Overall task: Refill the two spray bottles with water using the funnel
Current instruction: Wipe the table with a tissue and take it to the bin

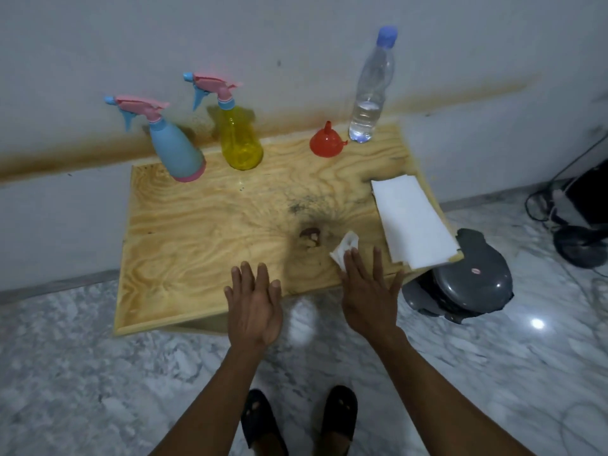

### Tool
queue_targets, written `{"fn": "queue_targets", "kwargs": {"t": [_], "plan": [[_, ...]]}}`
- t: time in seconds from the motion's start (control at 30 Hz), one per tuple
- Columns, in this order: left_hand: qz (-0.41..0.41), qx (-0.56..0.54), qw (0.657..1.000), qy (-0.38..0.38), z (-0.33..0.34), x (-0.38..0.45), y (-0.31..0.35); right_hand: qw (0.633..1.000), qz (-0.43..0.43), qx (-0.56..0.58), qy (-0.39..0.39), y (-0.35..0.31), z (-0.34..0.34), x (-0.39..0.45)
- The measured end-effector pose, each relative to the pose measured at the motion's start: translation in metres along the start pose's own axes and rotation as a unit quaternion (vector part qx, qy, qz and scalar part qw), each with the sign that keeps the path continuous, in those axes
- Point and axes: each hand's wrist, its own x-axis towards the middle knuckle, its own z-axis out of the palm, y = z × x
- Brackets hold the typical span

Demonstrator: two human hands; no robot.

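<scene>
A low wooden table stands against a pale wall, and everything else is placed with respect to it. Along its far edge, from the left, stand a blue spray bottle with a pink base and pink trigger head, then just beside it a yellow spray bottle with the same kind of pink and blue trigger head; both are upright with their heads screwed on and nozzles pointing left. Further right on that far edge, a red funnel rests mouth down with its spout pointing up, and just beside it at the table's far right corner stands a clear water bottle with a blue cap on, water showing in its lower part. Folded white paper towels lie along the table's right edge, slightly overhanging it. Near the front edge, a crumpled white tissue lies on the wood beside a dark knot. The left hand hovers over the table's front edge, flat and palm down, fingers straight and close together, holding nothing. The right hand is also flat with fingers spread wide, its fingertips touching the crumpled tissue. A dark grey lidded bin sits on the marble floor by the table's front right corner.
</scene>
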Motion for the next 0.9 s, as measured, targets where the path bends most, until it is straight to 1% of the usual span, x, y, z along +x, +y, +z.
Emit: {"fn": "queue_targets", "kwargs": {"t": [0.07, 0.13, 0.2, 0.27, 0.33, 0.43, 0.6, 0.67, 0.77, 0.9], "plan": [[0.029, -0.014, 0.999, -0.022, -0.002, -0.002, 0.029, 0.993, 0.067, 0.098, -0.003, 0.014, -0.019, -0.008], [0.062, -0.014, 0.998, -0.024, -0.001, -0.007, 0.06, 0.976, 0.107, 0.185, 0.049, 0.033, -0.039, -0.019], [0.079, -0.023, 0.996, -0.016, -0.005, -0.014, 0.096, 0.941, 0.133, 0.294, 0.106, 0.053, -0.06, -0.03], [0.104, -0.032, 0.994, -0.01, -0.013, -0.025, 0.134, 0.903, 0.171, 0.367, 0.146, 0.076, -0.083, -0.041], [0.136, -0.03, 0.99, -0.023, -0.019, -0.035, 0.167, 0.877, 0.231, 0.382, 0.176, 0.098, -0.108, -0.052], [0.174, -0.026, 0.984, -0.037, -0.024, -0.041, 0.209, 0.844, 0.296, 0.37, 0.249, 0.134, -0.131, -0.067], [0.229, -0.044, 0.97, -0.067, -0.012, -0.038, 0.275, 0.763, 0.412, 0.368, 0.337, 0.187, -0.169, -0.097], [0.249, -0.05, 0.964, -0.081, -0.003, -0.035, 0.298, 0.728, 0.444, 0.378, 0.359, 0.207, -0.174, -0.111], [0.259, -0.062, 0.958, -0.112, 0.007, -0.027, 0.326, 0.67, 0.483, 0.413, 0.384, 0.23, -0.175, -0.124], [0.281, -0.062, 0.946, -0.147, 0.015, -0.013, 0.352, 0.624, 0.55, 0.387, 0.398, 0.242, -0.177, -0.134]]}}
